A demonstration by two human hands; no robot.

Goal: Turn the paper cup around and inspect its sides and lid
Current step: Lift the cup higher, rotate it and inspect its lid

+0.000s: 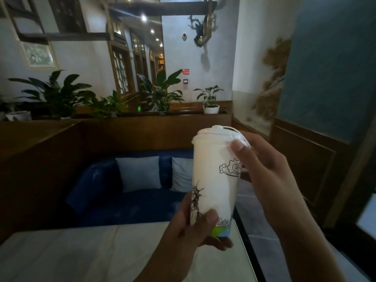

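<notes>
where the room opens ahead of us, a dark wooden booth partition [126, 131] runs across the view, topped by a row of leafy potted plants [160, 94]. below it sits a blue sofa [114, 202] with two pale cushions [139, 173] leaning against its back. nearer to us lies a pale, marble-like table [81, 255], its far edge just in front of the sofa seat.

above the table's far right corner we hold the paper cup [213, 180] in the air, roughly upright with a slight tilt. it is tall and white, with black line drawings on its side: a crowned statue figure low on the left, a curly cloud on the right, and a green and blue band near the base. our left hand [195, 231] grips the bottom of the cup, thumb pressed across the front and fingers curled beneath. our right hand [262, 165] holds the upper part from the right, thumb tip resting on the wall just under the rim, fingers wrapped behind. the white plastic lid [217, 133] sits on the cup, a dark slot showing in its raised top.
</notes>
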